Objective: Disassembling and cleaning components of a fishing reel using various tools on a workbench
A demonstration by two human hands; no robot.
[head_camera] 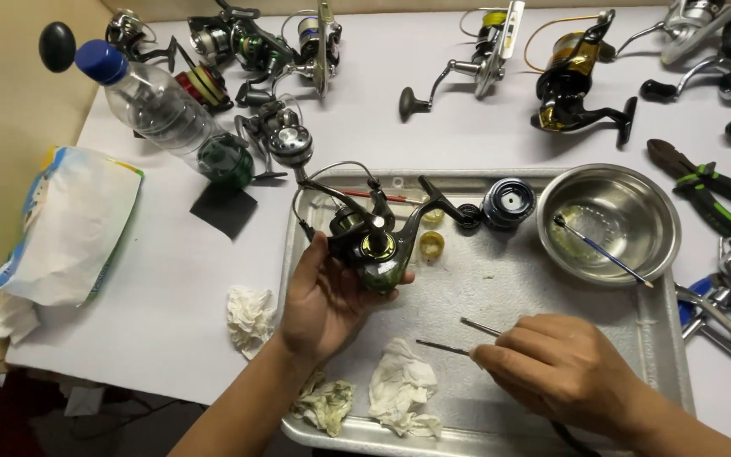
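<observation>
Left hand (323, 300) grips dark green-black spinning fishing reel body (376, 245) over dented metal tray (501, 296), open face up for access. Right hand (564, 364) pinches two thin metal picks (458, 337), tips aimed toward reel. Steel bowl (609, 222) with small brush sits near, within reach.

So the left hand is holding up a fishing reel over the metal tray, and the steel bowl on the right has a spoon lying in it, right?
Not quite: in the head view, the steel bowl holds a small brush, not a spoon. The left hand does hold the fishing reel over the metal tray.
</observation>
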